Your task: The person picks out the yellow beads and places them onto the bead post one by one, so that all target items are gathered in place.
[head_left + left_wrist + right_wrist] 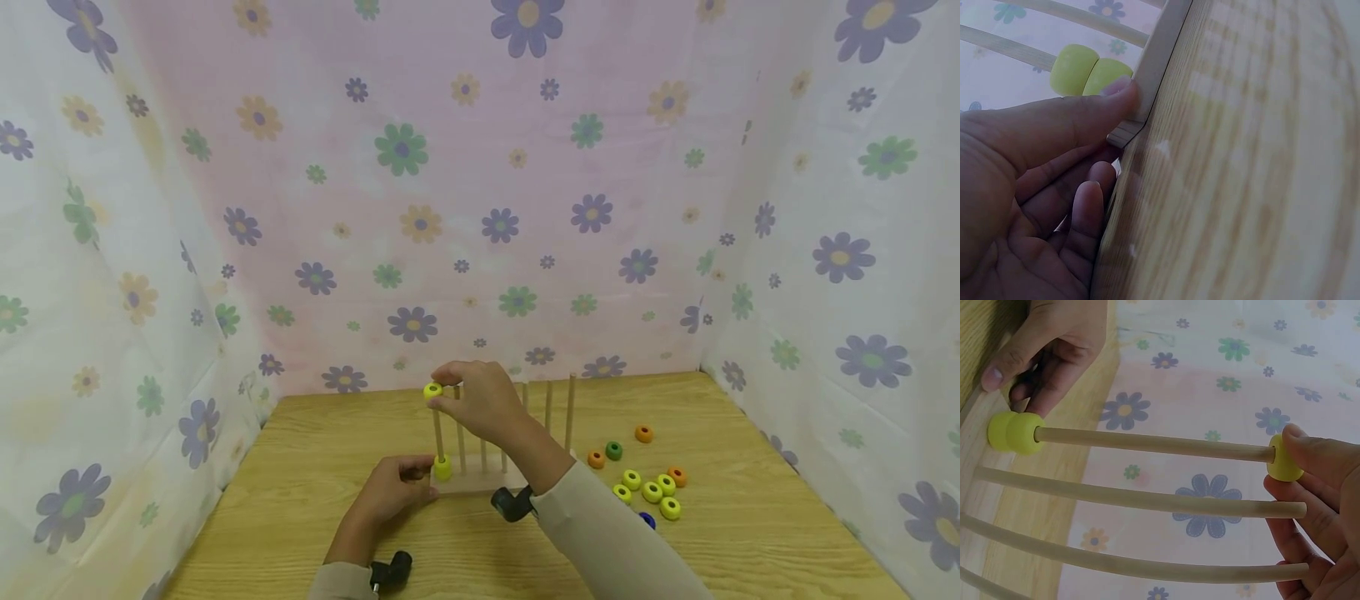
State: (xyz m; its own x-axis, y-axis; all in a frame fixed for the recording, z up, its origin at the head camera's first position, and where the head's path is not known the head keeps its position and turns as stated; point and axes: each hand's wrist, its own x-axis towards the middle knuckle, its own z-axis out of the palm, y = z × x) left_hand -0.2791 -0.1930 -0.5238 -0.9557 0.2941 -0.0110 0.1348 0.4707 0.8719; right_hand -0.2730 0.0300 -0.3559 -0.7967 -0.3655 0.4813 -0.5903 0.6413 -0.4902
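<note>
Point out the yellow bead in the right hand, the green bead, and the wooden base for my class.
Held yellow bead (1282, 464), right wrist view, on its rounded side.
Green bead (614, 454), head view, on its near side below the hole.
Wooden base (1159, 59), left wrist view, on a bare stretch.

Yellow bead (1285, 464) pinched in right grip (480, 404), on peg (1154, 444) tip; two stacked beads (1016, 433) near left grip (393, 492), which holds upright wooden rack (480, 482).

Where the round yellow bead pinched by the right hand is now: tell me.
In the head view, left of centre, the round yellow bead is at the tip of the leftmost wooden peg, well above two stacked yellow beads.
</note>
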